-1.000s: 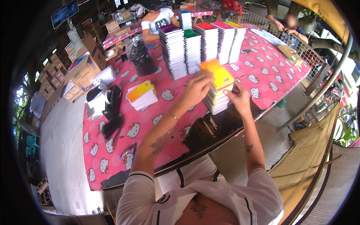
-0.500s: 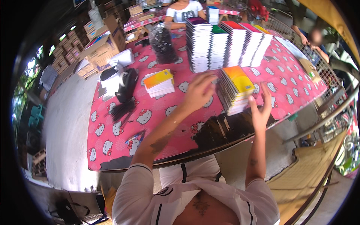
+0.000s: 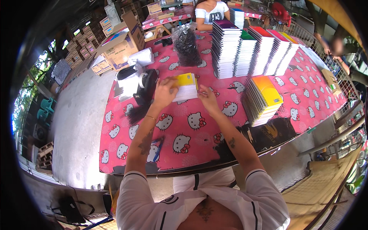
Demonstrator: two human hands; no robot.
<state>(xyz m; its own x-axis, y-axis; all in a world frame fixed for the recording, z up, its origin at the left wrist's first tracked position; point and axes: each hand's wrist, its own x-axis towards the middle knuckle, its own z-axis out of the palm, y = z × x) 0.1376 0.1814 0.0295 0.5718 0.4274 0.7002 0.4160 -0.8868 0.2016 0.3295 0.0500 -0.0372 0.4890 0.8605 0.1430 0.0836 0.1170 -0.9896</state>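
On the table lies a low stack of yellow-covered notebooks [image 3: 186, 91], pages showing along the near side and no coil visible on them. My left hand [image 3: 165, 92] grips the stack's left edge, its fingers curled over the cover. At the opposite edge my right hand [image 3: 207, 99] has its fingertips closed on the side of the stack. To the right stands a taller pile of spiral-bound orange and yellow notebooks [image 3: 263, 100], apart from both hands.
Tall piles of spiral notebooks [image 3: 226, 50] rise at the back right. A clear bag of black coils [image 3: 187, 48] stands behind my hands. Left of them are a black device with a white roll [image 3: 146, 86], loose black strands [image 3: 136, 114] and a cardboard box [image 3: 122, 51]. A person [image 3: 212, 13] sits across.
Both hands have left the taller spiral-bound pile and come left to the low yellow stack, now between them. The view has shifted as well.
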